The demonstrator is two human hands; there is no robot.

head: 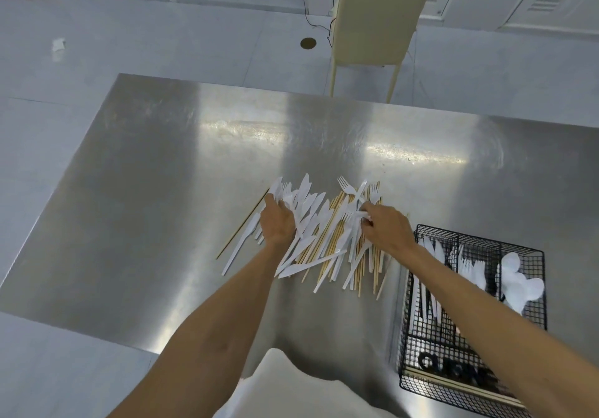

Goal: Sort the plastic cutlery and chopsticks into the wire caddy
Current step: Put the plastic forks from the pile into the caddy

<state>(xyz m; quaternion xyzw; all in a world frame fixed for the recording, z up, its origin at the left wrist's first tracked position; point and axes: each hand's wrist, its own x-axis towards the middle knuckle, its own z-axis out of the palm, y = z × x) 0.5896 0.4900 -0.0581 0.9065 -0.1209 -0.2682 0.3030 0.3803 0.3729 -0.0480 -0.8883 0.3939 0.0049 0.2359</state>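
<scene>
A loose pile of white plastic knives and forks [308, 210] mixed with wooden chopsticks [330, 236] lies in the middle of the steel table [162, 190]. My left hand [277, 223] lies on the pile's left side, fingers curled round several white knives. At the pile's right side, my right hand [385, 226] pinches a white fork. The black wire caddy [525, 252] sits at the right, partly hidden by my right forearm. Its compartments hold knives, forks [470, 268] and spoons [518, 281]; chopsticks lie in the front section.
A single chopstick [243, 226] lies apart at the pile's left. A cream-coloured stand [372, 12] rises beyond the table's far edge. White cloth [291, 385] shows at the bottom near my body. Bare steel stretches left of and behind the pile.
</scene>
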